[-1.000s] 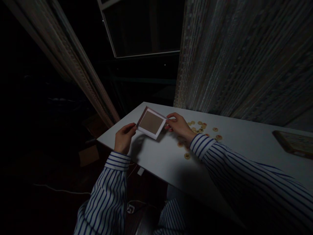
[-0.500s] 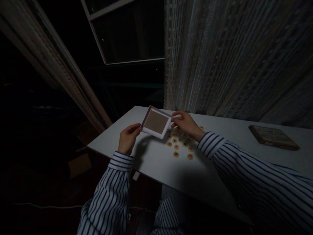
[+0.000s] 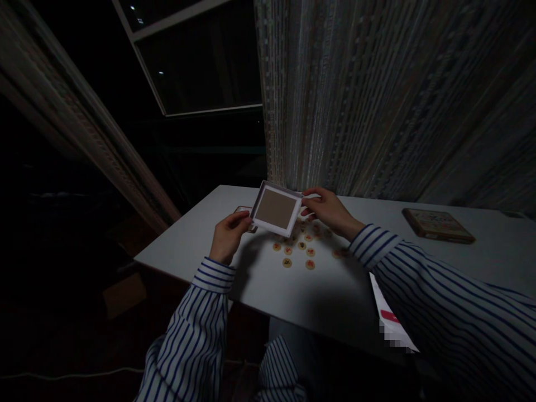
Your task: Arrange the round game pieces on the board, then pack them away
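Note:
A shallow square box half (image 3: 274, 207), white-edged with a brown inner face, is tilted toward me above the white table. My left hand (image 3: 228, 237) pinches its left corner between thumb and fingers. At the opposite side, my right hand (image 3: 330, 213) grips the right edge with its fingertips. Round Chinese chess pieces (image 3: 310, 264), pale with red or dark characters, lie scattered on the table below; the box half and my right hand cover some of them. Just behind my left fingers shows part of another shallow tray-like piece (image 3: 243, 209), mostly hidden.
A flat patterned box (image 3: 439, 225) lies at the right of the white table (image 3: 180, 245). By my right forearm is a white sheet-like item (image 3: 387, 312) with a red band, partly blurred out. String curtains (image 3: 355, 100) hang along the back edge. A brown box (image 3: 124, 295) is low at left.
My view has shifted slightly to the right. Both hands still hold the box half, now more level. The tray-like piece behind my left hand and the white sheet-like item have come into view.

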`<state>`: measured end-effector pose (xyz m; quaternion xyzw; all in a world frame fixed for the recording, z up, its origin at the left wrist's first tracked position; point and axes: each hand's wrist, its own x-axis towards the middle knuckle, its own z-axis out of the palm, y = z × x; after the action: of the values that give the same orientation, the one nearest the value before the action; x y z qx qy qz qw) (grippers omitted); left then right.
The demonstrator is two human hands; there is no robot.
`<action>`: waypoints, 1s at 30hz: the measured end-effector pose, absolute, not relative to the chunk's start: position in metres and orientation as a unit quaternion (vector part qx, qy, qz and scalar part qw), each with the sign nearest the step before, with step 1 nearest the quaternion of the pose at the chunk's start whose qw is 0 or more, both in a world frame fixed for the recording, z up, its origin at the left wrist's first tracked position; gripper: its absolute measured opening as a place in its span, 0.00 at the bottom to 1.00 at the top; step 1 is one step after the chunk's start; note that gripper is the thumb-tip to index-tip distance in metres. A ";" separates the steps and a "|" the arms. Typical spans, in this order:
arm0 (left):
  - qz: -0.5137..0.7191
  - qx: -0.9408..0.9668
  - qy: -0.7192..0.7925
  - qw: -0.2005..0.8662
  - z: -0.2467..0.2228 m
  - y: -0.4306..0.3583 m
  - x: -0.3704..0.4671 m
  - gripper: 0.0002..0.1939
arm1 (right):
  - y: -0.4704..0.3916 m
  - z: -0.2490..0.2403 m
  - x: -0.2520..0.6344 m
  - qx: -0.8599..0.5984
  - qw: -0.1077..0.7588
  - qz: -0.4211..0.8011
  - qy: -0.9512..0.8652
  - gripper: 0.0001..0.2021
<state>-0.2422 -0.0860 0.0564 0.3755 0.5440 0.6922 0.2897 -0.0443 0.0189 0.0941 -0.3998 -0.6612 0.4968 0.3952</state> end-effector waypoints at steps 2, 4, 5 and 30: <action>0.688 0.384 0.538 0.300 0.055 -0.082 -0.237 0.18 | 0.020 0.095 -0.036 -0.406 0.396 0.491 -0.661 0.05; 0.683 0.392 0.536 0.305 0.054 -0.079 -0.232 0.18 | 0.021 0.096 -0.028 -0.413 0.396 0.488 -0.659 0.05; 0.680 0.396 0.536 0.306 0.054 -0.077 -0.228 0.18 | 0.021 0.096 -0.023 -0.415 0.397 0.488 -0.657 0.05; 0.663 0.350 0.518 0.411 0.041 -0.034 -0.126 0.14 | 0.036 0.079 0.077 -0.448 0.448 0.454 -0.627 0.18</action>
<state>-0.1263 -0.0343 0.0409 0.3503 0.5180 0.6631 0.4114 0.0769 0.0358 0.0787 -0.4483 -0.6266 0.4535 0.4480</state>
